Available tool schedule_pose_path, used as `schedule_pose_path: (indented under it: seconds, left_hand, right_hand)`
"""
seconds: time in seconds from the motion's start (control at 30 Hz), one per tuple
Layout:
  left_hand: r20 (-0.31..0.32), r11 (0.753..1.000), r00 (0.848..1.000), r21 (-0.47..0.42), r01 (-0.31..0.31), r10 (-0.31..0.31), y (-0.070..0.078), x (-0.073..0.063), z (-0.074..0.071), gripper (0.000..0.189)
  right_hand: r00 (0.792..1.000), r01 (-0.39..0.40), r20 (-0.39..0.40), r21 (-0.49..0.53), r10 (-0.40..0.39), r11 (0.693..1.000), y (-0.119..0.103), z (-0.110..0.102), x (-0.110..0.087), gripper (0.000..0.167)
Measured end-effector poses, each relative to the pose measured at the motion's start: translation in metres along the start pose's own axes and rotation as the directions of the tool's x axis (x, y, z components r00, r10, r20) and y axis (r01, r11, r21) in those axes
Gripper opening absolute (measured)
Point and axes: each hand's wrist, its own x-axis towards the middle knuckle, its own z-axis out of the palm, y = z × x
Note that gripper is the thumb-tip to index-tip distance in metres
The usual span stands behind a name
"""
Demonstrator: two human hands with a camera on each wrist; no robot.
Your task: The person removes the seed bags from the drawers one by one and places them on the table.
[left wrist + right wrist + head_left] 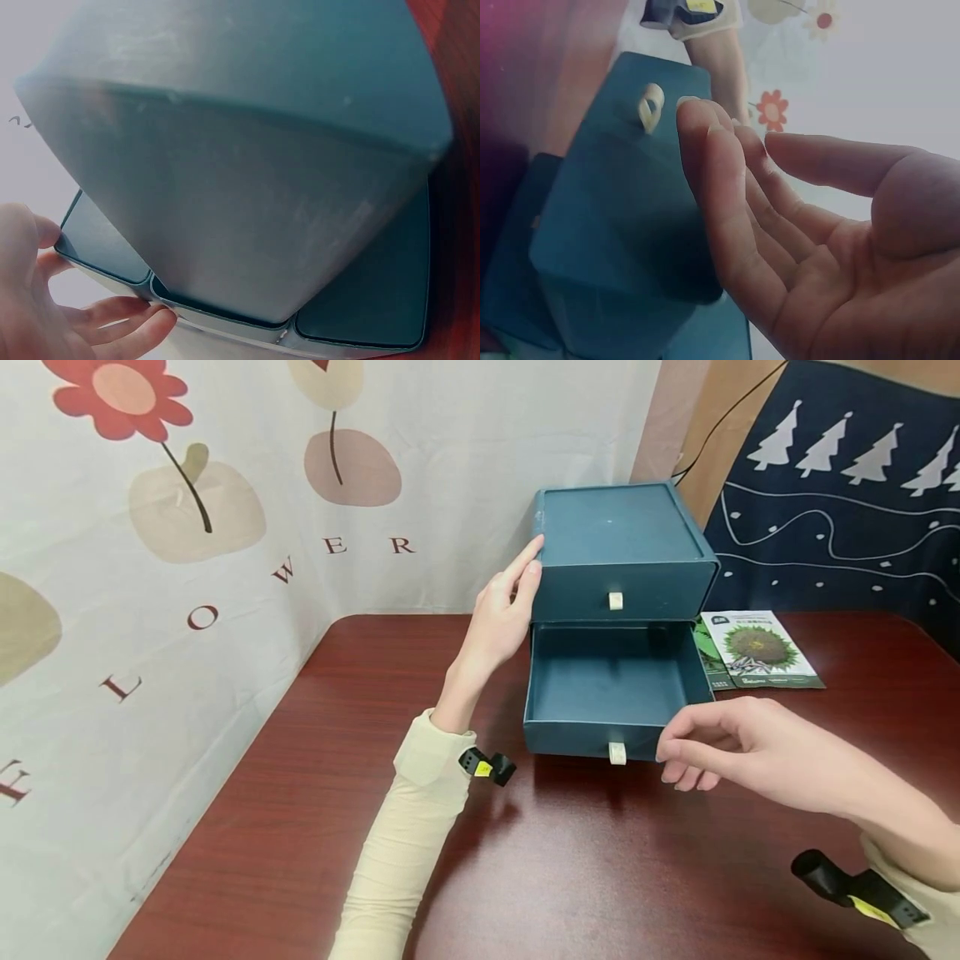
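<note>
A dark teal drawer unit (622,522) stands at the back of the table. Its lower visible drawer (611,681) is pulled out and holds nothing; a small pale pull tab (617,753) sits on its front. Above it, the top drawer is pushed in, with its own tab (616,601). My left hand (498,618) rests its extended fingers against the unit's upper left side; the left wrist view shows the fingertips (161,322) along the edge. Beside the drawer's front right corner is my right hand (742,743), fingers loosely bent, with nothing in them.
Two printed packets (765,647), one pictured with a sunflower head and seeds, lie right of the unit. The reddish-brown table (360,760) meets a white patterned curtain (450,552) on the left. A dark cloth with white trees (840,527) hangs behind on the right.
</note>
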Motion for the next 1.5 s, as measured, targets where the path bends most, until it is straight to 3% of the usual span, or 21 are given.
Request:
schedule_pose_path:
  seconds: [0.3, 0.63, 0.9, 1.17, 1.5]
  left_hand:
    - [0.007, 1.0, 1.0, 0.0, 0.013, -0.013, 0.002, 0.0, 0.0, 0.046]
    - [0.0, 1.0, 1.0, -0.002, -0.013, 0.013, 0.0, -0.001, 0.001, 0.046]
    - [-0.001, 1.0, 1.0, -0.009, -0.011, 0.011, 0.0, 0.0, 0.002, 0.046]
    - [0.006, 1.0, 1.0, -0.015, 0.001, -0.001, 0.001, 0.0, 0.001, 0.046]
    - [0.001, 1.0, 1.0, -0.007, 0.003, -0.003, 0.001, -0.001, 0.001, 0.046]
  right_hand:
    - [1.0, -0.005, 0.028, 0.008, 0.004, 1.0, 0.003, 0.012, 0.008, 0.012]
    - [0.998, -0.037, 0.041, -0.054, 0.039, 0.998, 0.004, 0.028, 0.017, 0.022]
    - [0.994, -0.108, 0.01, -0.086, 0.11, 0.99, 0.003, 0.047, 0.028, 0.03]
    - [0.996, -0.081, -0.046, -0.051, 0.079, 0.995, 0.004, 0.057, 0.034, 0.032]
    - [0.988, -0.097, -0.123, -0.005, 0.096, 0.995, 0.003, 0.06, 0.038, 0.028]
